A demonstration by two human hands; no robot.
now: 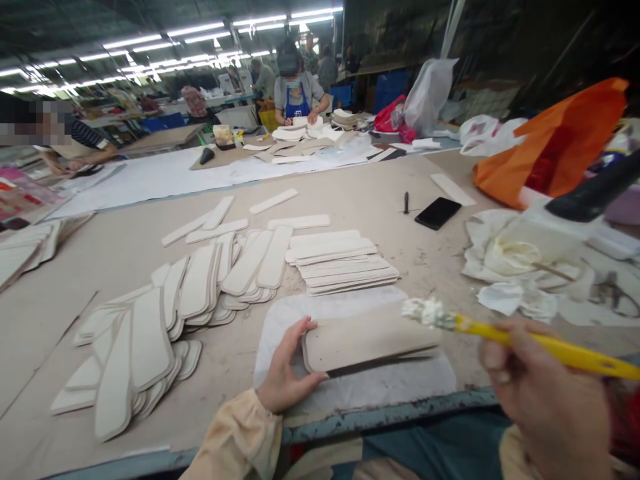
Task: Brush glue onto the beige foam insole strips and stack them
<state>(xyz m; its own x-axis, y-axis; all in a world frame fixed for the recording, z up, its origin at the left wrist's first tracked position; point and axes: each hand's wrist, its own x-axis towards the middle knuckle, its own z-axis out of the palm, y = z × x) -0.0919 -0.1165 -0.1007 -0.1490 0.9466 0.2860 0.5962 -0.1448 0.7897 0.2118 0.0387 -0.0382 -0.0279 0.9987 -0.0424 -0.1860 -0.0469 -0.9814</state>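
Note:
My left hand [290,373] grips the left end of a beige rounded strip [360,337], thumb at its near edge and fingers at the far one. At least one more strip lies under it, on a white sheet [395,393] by the table edge. In my right hand [545,393] is a yellow-handled brush [555,347]. Its bristles [427,312], thick with white paste, are over the strip's right end; I cannot tell whether they touch. Beyond the strip lies a neat stack of pale strips [345,263]. Many more strips [150,333] fan out on the left.
Beyond the stack are a black phone [438,213] and a small dark tool [406,202]. A paste-smeared plastic container [520,247] stands at right, near an orange bag [550,147]. Across the table a co-worker [297,93] handles white pieces; another person [75,143] sits far left.

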